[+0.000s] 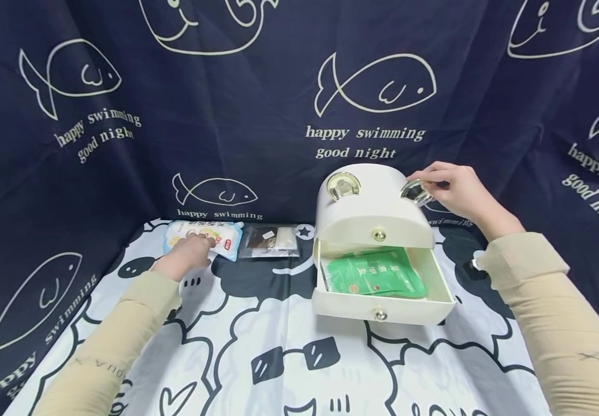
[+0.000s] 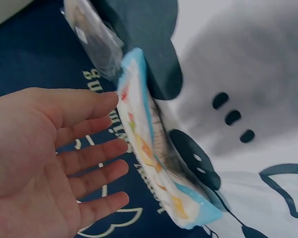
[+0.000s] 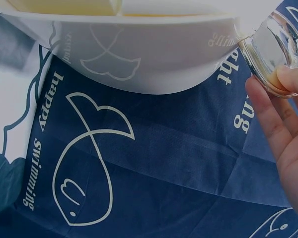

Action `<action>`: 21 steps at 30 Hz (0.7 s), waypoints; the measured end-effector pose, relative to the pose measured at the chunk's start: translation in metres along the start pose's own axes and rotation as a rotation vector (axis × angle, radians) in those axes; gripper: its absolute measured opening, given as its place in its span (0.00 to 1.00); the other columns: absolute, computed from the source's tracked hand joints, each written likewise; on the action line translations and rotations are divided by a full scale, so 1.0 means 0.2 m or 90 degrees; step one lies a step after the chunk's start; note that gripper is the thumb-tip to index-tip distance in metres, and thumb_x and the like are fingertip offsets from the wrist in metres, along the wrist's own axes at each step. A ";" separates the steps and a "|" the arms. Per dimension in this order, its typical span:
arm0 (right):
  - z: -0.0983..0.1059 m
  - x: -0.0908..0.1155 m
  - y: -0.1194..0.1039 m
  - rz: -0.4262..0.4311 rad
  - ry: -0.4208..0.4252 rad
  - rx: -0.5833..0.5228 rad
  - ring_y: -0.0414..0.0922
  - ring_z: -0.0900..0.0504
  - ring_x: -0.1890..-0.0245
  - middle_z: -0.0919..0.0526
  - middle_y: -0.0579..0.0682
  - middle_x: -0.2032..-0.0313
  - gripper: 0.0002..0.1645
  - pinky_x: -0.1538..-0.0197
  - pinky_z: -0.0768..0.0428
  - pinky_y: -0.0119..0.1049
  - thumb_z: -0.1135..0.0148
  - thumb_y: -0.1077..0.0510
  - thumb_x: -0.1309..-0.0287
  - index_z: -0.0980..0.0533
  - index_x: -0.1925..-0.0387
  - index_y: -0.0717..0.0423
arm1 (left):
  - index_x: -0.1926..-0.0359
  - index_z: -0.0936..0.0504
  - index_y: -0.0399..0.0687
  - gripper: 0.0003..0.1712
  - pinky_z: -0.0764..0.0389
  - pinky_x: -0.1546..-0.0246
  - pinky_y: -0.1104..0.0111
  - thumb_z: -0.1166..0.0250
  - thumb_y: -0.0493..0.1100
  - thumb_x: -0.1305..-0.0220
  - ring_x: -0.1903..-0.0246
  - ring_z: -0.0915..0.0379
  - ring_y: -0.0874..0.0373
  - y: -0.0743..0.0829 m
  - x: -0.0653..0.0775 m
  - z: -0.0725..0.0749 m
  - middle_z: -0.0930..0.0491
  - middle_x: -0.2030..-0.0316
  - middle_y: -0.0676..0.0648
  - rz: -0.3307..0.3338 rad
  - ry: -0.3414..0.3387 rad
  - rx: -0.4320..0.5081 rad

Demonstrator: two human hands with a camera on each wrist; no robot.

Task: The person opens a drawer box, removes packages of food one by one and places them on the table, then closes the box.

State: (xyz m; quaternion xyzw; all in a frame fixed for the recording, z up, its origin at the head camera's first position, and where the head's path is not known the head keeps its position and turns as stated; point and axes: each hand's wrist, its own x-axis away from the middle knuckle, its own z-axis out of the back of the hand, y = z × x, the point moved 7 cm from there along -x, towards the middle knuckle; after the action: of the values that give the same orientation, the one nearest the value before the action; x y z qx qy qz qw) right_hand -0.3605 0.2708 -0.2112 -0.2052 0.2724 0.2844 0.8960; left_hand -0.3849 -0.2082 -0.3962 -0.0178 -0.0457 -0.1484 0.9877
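My left hand (image 1: 186, 255) reaches over a blue-and-white pouch (image 1: 230, 238) with printed pictures at the back left. In the left wrist view its fingers are spread and nearly straight, the thumb tip right at the edge of the pouch (image 2: 139, 134). On the right, my right hand (image 1: 460, 193) pinches a shiny round ear-shaped piece (image 3: 268, 52) between thumb and fingers, at the upper right of a white rounded drawer box (image 1: 372, 199). The lower drawer (image 1: 351, 306) is pulled out, and a green packet (image 1: 377, 271) lies inside it.
A clear plastic packet (image 1: 270, 242) with dark and pale contents lies between the pouch and the box. The matching round piece (image 1: 343, 185) sits on the box's left side. A patterned white cloth (image 1: 257, 358) covers the table; a dark blue curtain (image 1: 278, 115) hangs behind.
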 end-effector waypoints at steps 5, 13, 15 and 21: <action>0.00 0.00 0.00 -0.001 0.003 -0.001 0.32 0.33 0.76 0.18 0.48 0.68 0.20 0.75 0.36 0.22 0.40 0.77 0.53 0.15 0.63 0.56 | 0.49 0.21 0.39 0.24 0.27 0.56 0.48 0.32 0.40 0.49 0.55 0.29 0.39 0.07 0.04 0.06 0.23 0.51 0.35 -0.014 0.014 -0.015; 0.00 0.00 0.00 0.002 0.007 0.005 0.31 0.33 0.75 0.18 0.48 0.69 0.19 0.73 0.37 0.20 0.39 0.76 0.53 0.15 0.63 0.56 | 0.44 0.26 0.39 0.27 0.30 0.50 0.44 0.33 0.42 0.45 0.52 0.29 0.40 0.16 0.10 0.13 0.23 0.50 0.36 -0.025 0.058 -0.011; 0.01 0.00 0.00 0.005 0.011 0.006 0.31 0.33 0.75 0.18 0.48 0.69 0.19 0.72 0.37 0.20 0.39 0.76 0.54 0.15 0.63 0.56 | 0.44 0.26 0.39 0.27 0.29 0.52 0.44 0.34 0.42 0.45 0.52 0.29 0.40 0.18 0.12 0.15 0.23 0.50 0.36 -0.032 0.076 -0.009; 0.00 0.01 0.00 -0.006 0.007 0.005 0.31 0.33 0.75 0.18 0.48 0.69 0.18 0.73 0.37 0.21 0.39 0.76 0.53 0.15 0.63 0.56 | 0.48 0.25 0.39 0.24 0.27 0.58 0.46 0.35 0.41 0.46 0.55 0.27 0.39 0.25 0.18 0.21 0.21 0.55 0.37 -0.049 0.137 -0.029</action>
State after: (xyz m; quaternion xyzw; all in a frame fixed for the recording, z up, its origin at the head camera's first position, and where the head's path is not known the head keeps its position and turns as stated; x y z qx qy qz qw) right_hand -0.3598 0.2719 -0.2117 -0.2045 0.2777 0.2782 0.8965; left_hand -0.3402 -0.1693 -0.3517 -0.0226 0.0636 -0.1884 0.9798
